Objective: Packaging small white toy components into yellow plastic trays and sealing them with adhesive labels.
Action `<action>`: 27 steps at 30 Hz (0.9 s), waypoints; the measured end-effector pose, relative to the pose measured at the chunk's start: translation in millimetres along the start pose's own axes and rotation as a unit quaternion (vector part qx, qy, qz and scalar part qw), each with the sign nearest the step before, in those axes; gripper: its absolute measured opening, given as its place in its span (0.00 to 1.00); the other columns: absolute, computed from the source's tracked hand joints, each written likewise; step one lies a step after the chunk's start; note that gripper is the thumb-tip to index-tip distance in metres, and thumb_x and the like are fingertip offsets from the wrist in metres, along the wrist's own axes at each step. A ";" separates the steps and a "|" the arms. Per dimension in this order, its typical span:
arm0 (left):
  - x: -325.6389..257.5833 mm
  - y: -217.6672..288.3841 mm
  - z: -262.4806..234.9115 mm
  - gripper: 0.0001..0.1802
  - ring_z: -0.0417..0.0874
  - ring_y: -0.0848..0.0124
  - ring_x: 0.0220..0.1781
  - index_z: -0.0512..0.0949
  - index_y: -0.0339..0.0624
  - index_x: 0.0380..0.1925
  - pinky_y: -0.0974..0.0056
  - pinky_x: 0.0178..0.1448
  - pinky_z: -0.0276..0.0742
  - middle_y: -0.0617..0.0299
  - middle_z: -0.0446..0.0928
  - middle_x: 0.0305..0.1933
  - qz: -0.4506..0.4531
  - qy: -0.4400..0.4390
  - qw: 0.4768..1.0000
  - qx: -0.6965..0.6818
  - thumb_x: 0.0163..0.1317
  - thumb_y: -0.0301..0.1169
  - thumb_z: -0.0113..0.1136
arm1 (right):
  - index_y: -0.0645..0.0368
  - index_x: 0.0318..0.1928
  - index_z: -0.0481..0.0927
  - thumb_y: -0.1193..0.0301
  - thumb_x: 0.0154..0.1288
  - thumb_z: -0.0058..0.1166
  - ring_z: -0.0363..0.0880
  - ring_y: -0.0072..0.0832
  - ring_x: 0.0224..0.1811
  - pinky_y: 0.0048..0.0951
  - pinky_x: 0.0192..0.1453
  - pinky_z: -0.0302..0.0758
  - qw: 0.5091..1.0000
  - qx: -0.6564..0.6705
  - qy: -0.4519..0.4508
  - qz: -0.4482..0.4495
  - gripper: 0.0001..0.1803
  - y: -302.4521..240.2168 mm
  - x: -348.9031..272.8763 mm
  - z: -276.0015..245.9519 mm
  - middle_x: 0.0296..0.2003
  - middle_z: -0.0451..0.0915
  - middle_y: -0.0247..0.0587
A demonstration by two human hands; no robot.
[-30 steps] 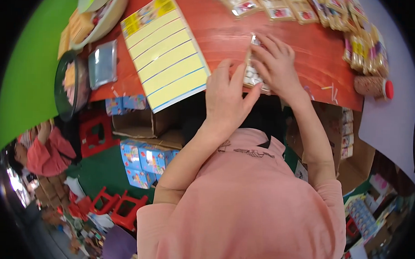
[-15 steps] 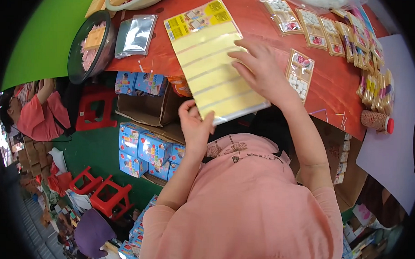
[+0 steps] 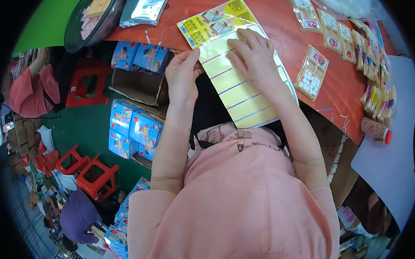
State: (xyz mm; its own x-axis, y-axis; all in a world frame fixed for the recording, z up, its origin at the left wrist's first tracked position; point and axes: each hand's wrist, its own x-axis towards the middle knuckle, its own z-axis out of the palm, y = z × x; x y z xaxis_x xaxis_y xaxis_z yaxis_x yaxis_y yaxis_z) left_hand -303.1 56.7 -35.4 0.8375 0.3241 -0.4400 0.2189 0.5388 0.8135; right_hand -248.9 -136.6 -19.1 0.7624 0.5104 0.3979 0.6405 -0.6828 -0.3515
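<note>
Now the right hand point(image 3: 256, 56) lies flat, fingers spread, palm down on the yellow card point(image 3: 239, 71), pinning it to the red table point(image 3: 284, 36) so it can't slide; nothing is gripped there, it is simply pressed. The left hand point(image 3: 182, 76) comes in at the card's left edge, fingers curled and thumb toward the border, seemingly pinching or steadying that edge, though how firmly it has hold I cannot tell from this angle. The card itself is a long sheet with pale yellow rows split by purple lines and a bright printed header at its far end; it lies slantwise, far end on the table, near end hanging off the edge toward the person's chest, which is probably why both hands are on it. Just right of the right hand sits a small brown tray of white pieces point(image 3: 312, 74), close enough to reach, apart from the card. Farther right and far, a row of similar packets point(image 3: 339, 31) runs along the table, with stacked colourful ones point(image 3: 377, 96) toward the right edge. Far left, a silver foil bag point(image 3: 145, 8) lies beside a dark round bowl point(image 3: 90, 16). Below the table's left side, blue boxes point(image 3: 134, 127) are piled by an open carton point(image 3: 140, 84), and red stools point(image 3: 89, 175) stand on the green floor.
</note>
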 end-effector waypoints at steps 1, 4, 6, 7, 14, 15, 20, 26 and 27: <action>-2.1 2.2 3.7 0.12 0.84 0.72 0.36 0.78 0.30 0.45 0.67 0.42 0.79 0.58 0.83 0.40 0.003 -0.004 1.000 -0.008 0.67 0.29 0.62 | 0.53 0.53 0.80 0.63 0.66 0.58 0.70 0.41 0.64 0.45 0.66 0.60 1.000 0.000 -0.004 -0.001 0.17 1.2 -2.3 0.2 0.60 0.74 0.46; -10.5 6.3 15.9 0.12 0.84 0.73 0.36 0.79 0.30 0.45 0.68 0.43 0.79 0.58 0.84 0.40 0.023 0.001 1.000 -0.018 0.67 0.28 0.63 | 0.54 0.49 0.81 0.66 0.65 0.60 0.73 0.41 0.60 0.43 0.62 0.65 0.999 0.026 0.029 -0.033 0.14 5.8 -3.7 1.8 0.54 0.77 0.43; -16.3 10.1 19.0 0.12 0.84 0.74 0.36 0.80 0.29 0.45 0.69 0.43 0.79 0.58 0.84 0.40 0.040 0.007 0.999 -0.018 0.66 0.28 0.63 | 0.57 0.46 0.82 0.71 0.63 0.61 0.78 0.40 0.52 0.39 0.55 0.73 0.990 0.115 0.075 -0.014 0.11 2.7 0.0 -2.2 0.47 0.79 0.42; -20.7 12.5 19.2 0.11 0.83 0.75 0.37 0.81 0.30 0.44 0.70 0.43 0.78 0.59 0.83 0.40 0.061 -0.014 0.998 -0.002 0.66 0.27 0.63 | 0.57 0.46 0.82 0.71 0.63 0.61 0.78 0.40 0.52 0.39 0.55 0.73 0.991 0.114 0.075 -0.013 0.11 -1.9 3.1 -6.8 0.47 0.79 0.42; -44.3 25.3 46.6 0.05 0.78 0.80 0.36 0.81 0.29 0.40 0.75 0.42 0.75 0.64 0.80 0.37 0.248 -0.074 0.949 0.178 0.67 0.20 0.60 | 0.62 0.42 0.81 0.78 0.60 0.61 0.80 0.41 0.42 0.35 0.46 0.78 0.976 0.162 0.120 -0.081 0.09 -36.6 27.5 -37.4 0.39 0.80 0.44; -47.6 30.8 51.0 0.05 0.78 0.79 0.34 0.79 0.28 0.39 0.74 0.41 0.75 0.63 0.79 0.37 0.311 -0.075 0.915 0.245 0.66 0.20 0.60 | 0.62 0.42 0.81 0.78 0.60 0.62 0.80 0.41 0.42 0.35 0.46 0.79 0.977 0.166 0.114 -0.072 0.09 -36.5 26.1 -39.1 0.39 0.80 0.44; -52.0 31.7 54.5 0.03 0.79 0.76 0.32 0.79 0.30 0.37 0.72 0.37 0.76 0.59 0.79 0.36 0.395 -0.097 0.858 0.313 0.64 0.18 0.60 | 0.62 0.41 0.80 0.79 0.59 0.62 0.81 0.40 0.41 0.35 0.45 0.80 0.980 0.155 0.108 -0.069 0.09 -36.6 21.6 -55.1 0.38 0.81 0.44; -54.6 35.2 57.5 0.03 0.79 0.75 0.32 0.79 0.30 0.36 0.72 0.35 0.75 0.59 0.79 0.36 0.369 -0.130 0.872 0.295 0.62 0.18 0.62 | 0.63 0.41 0.80 0.81 0.58 0.62 0.81 0.41 0.40 0.35 0.44 0.80 0.972 0.156 0.136 -0.110 0.09 -32.1 17.9 -55.6 0.38 0.80 0.45; -54.6 34.4 57.2 0.03 0.79 0.76 0.33 0.79 0.30 0.36 0.72 0.36 0.75 0.59 0.78 0.36 0.369 -0.135 0.870 0.298 0.62 0.18 0.62 | 0.63 0.41 0.79 0.81 0.59 0.61 0.81 0.41 0.40 0.35 0.44 0.80 0.972 0.161 0.140 -0.097 0.09 -31.7 16.4 -53.5 0.38 0.80 0.45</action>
State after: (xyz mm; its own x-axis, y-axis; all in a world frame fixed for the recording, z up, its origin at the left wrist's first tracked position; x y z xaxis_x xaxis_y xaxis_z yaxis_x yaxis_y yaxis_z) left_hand -312.7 13.2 38.3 0.9292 0.1731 0.3264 -0.2754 -0.2646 0.9242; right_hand -261.6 -134.5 43.9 0.5990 0.4202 0.6816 0.7992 -0.3669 -0.4762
